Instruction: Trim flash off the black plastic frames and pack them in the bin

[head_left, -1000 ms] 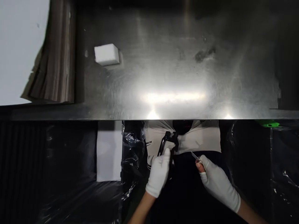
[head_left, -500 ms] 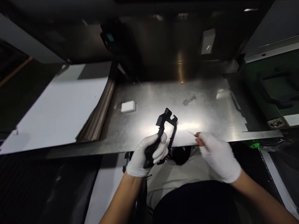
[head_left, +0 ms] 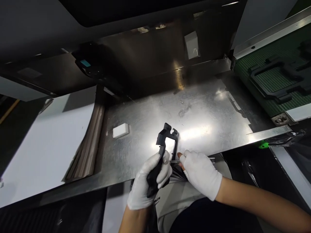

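Note:
My left hand point(head_left: 150, 181), in a white glove, is wrapped round the lower part of a black plastic frame point(head_left: 167, 132). The frame stands tilted upward over the table's front edge, its hooked end pointing away from me. My right hand point(head_left: 198, 171) wears a white glove with bare fingertips showing. It is closed on a slim metal knife point(head_left: 174, 161), whose thin blade points left and meets or nearly meets the frame's right side. The silver rear end of the knife sticks out behind the hand; the rest is hidden by my fingers.
A small white block point(head_left: 120, 130) lies on the metal table point(head_left: 145, 113). Stacked white sheets point(head_left: 55, 136) stand on the left. On the right, more black frames point(head_left: 274, 77) lie on a green belt point(head_left: 274, 81). A dark device point(head_left: 89, 61) is at the back.
My right hand has moved left with the knife, up to the frame. My left hand still holds the frame. The view has turned, showing more of the green belt.

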Demonstrator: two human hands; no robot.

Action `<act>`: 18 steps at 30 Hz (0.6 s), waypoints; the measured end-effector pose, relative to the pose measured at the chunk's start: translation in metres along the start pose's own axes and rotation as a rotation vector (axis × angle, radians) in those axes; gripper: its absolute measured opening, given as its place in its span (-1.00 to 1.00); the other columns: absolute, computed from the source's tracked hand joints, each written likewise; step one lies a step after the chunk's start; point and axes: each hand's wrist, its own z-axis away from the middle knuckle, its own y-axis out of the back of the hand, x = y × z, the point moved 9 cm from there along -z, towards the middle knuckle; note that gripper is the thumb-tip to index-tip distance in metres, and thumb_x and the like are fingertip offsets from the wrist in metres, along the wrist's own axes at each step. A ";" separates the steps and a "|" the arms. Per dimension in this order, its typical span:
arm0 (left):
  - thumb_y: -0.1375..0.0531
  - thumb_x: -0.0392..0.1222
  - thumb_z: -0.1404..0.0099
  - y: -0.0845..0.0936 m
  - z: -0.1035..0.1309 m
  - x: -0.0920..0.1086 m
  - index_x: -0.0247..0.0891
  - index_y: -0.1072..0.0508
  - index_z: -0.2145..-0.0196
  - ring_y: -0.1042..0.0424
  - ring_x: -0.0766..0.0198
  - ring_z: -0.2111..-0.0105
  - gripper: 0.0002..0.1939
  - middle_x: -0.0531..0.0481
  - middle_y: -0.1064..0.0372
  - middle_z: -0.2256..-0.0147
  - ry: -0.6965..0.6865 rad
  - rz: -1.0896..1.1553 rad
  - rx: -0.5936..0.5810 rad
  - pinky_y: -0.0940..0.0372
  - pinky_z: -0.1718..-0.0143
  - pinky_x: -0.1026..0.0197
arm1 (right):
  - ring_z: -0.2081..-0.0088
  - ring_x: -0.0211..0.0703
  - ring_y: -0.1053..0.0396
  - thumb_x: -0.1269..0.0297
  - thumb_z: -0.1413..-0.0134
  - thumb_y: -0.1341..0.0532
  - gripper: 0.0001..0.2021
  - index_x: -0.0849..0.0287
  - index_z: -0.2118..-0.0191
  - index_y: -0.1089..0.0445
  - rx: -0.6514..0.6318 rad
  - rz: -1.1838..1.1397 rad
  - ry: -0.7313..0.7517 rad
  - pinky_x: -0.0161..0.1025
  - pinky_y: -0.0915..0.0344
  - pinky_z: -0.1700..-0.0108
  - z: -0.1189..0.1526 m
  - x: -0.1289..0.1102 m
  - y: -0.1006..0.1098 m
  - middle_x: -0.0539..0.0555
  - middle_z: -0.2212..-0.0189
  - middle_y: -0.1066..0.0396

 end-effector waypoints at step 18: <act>-0.20 0.23 -0.51 -0.004 0.006 -0.007 -0.18 -0.44 0.30 0.07 0.38 0.67 -0.57 0.22 0.03 0.70 0.072 -0.077 0.063 0.07 0.60 0.27 | 0.32 -0.03 -0.54 0.33 -0.64 0.04 -0.64 0.21 -0.13 -0.50 -0.065 0.074 -0.128 -0.15 -0.33 0.40 -0.002 0.030 0.020 0.20 0.17 -0.55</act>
